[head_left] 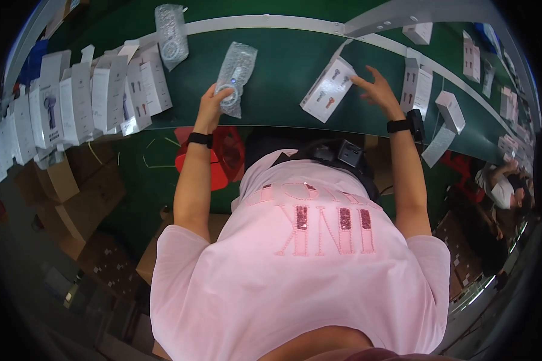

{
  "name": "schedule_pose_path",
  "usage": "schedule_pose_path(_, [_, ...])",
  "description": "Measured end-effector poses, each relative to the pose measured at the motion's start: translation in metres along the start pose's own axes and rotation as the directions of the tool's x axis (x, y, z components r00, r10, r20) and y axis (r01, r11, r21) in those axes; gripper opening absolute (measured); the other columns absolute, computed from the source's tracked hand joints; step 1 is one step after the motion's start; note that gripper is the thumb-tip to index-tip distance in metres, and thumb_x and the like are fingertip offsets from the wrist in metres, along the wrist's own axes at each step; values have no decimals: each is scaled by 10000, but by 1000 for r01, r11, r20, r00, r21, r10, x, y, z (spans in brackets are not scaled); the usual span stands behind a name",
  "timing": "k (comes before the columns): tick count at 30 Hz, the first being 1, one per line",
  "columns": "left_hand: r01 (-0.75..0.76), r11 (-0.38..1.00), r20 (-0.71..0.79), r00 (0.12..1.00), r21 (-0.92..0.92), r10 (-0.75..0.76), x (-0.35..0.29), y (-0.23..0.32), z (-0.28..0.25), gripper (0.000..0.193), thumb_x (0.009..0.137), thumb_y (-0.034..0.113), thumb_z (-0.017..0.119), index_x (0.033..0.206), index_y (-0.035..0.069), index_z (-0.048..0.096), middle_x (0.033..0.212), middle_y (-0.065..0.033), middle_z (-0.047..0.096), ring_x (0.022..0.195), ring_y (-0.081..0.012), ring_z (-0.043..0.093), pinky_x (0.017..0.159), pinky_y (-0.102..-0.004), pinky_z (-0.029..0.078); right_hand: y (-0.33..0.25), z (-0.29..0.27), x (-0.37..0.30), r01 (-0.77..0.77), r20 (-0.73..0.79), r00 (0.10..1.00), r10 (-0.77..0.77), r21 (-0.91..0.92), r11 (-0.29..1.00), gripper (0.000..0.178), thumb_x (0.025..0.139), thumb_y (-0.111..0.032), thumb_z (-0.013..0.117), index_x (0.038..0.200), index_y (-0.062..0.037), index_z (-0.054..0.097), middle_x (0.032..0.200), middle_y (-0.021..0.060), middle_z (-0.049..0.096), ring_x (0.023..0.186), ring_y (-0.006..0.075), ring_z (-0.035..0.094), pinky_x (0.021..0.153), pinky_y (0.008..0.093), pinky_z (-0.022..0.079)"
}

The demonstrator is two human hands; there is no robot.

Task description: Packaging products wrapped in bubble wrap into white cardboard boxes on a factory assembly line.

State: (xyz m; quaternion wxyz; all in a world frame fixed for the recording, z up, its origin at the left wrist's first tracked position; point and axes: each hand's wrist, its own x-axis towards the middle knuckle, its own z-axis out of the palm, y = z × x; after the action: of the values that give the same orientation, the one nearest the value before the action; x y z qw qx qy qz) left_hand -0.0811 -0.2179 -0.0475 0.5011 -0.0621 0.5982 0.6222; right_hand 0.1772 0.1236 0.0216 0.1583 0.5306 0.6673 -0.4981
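Note:
My left hand (211,103) grips the lower end of a bubble-wrapped handheld fan (238,66), whose round white head shows through the clear wrap. The thumb lies across that round end. On the right, my right hand (379,91) has its fingers spread. Its fingertips are at the right edge of a white box (329,90) printed with small fans; whether they touch it I cannot tell. This box lies tilted on the green table, with its top flap up at the far end.
A row of white boxes (78,102) stands along the left of the green table (277,72). Another bubble-wrapped piece (171,37) lies by the far rail (265,22). More boxes (417,84) are at the right. Below are a red stool (206,157) and cardboard cartons (72,198).

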Motion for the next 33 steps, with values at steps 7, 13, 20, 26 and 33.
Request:
schedule_pose_path(7, [-135,443,-109,869,886,483,16,0,8,502,858,475,611,1049,17,690,974,-243,659,865,-375,638,780,-429,491,-10,45,51,92,223,962,-158,280,955,652,801,-524,684,1236,-52,566,1066,122,626,860,206,659,750,308,547])
schedule_pose_path(13, [-144,285,-117,675,948,729,35,5,-1,500,855,368,623,1116,-59,619,816,-257,648,829,-426,614,787,-483,478,-43,79,61,219,207,949,-239,116,969,567,823,-537,664,1062,-26,599,807,56,602,630,122,606,565,250,513])
schedule_pose_path(20, [-28,159,-135,395,987,909,53,85,-9,962,767,477,743,1377,-130,313,1356,-333,390,1289,-452,354,1083,-474,293,-8,-105,21,187,-493,770,-405,-433,882,768,755,-473,706,1254,73,499,1172,291,580,1097,413,567,913,455,466])
schedule_pose_path(26, [322,263,-410,594,909,692,165,140,-32,1076,639,629,757,1300,-135,386,1159,-330,583,1097,-437,574,929,-472,457,39,-206,245,1,-728,639,-249,-322,947,1060,655,-527,760,1371,98,291,1238,339,505,1125,452,537,938,448,461])
schedule_pose_path(33, [326,273,-425,658,905,621,162,127,-90,555,653,422,770,965,-27,669,960,-261,668,932,-422,638,819,-462,502,6,-161,203,515,-673,614,-413,-56,856,283,761,-199,689,894,45,634,857,161,682,801,258,674,694,362,512])
